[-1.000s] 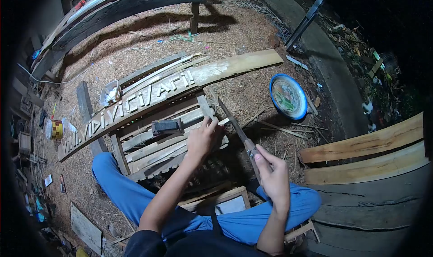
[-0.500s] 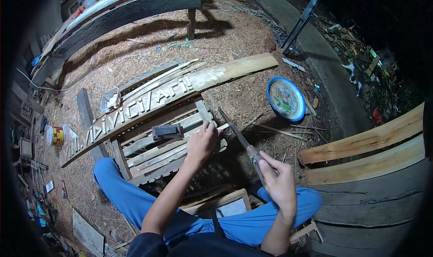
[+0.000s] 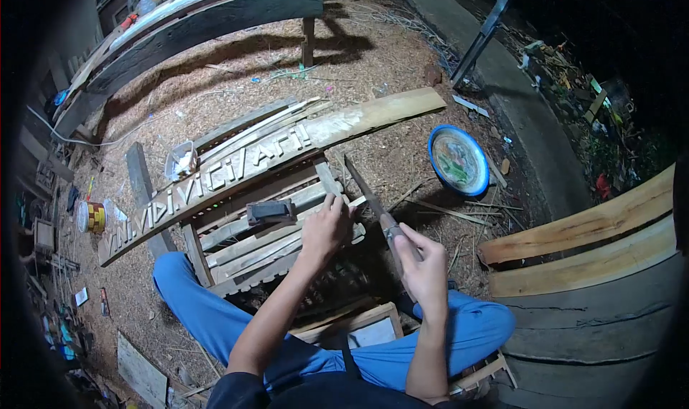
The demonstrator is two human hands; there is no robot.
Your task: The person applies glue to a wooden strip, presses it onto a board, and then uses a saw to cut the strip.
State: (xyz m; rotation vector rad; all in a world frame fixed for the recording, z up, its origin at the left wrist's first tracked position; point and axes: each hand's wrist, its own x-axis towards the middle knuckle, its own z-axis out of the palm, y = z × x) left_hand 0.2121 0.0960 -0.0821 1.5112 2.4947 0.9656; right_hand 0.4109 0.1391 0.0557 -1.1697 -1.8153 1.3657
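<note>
My left hand [image 3: 327, 227] is closed on a thin strip of wood [image 3: 357, 202] at the right edge of the slatted wooden stand [image 3: 251, 251]. Closed round the handle of a long saw-like blade [image 3: 367, 186] is my right hand [image 3: 420, 269]; the blade points up and away, its edge near the strip. A dark block [image 3: 270, 211] rests on the slats left of my left hand. Behind the stand lies a long board [image 3: 373, 115] with raised letters along its left and middle part.
A blue-rimmed round tray [image 3: 459, 160] is on the ground at right. A small clear tub [image 3: 181, 161] and a yellow-red can [image 3: 91, 217] stand at left. A bench [image 3: 215, 29] is behind, planks [image 3: 581, 265] at right, and a metal post [image 3: 484, 36] beyond.
My right hand has shifted slightly left and down with the blade. My left hand keeps its hold at the stand's edge. A small animal on the far path has moved away up the path.
</note>
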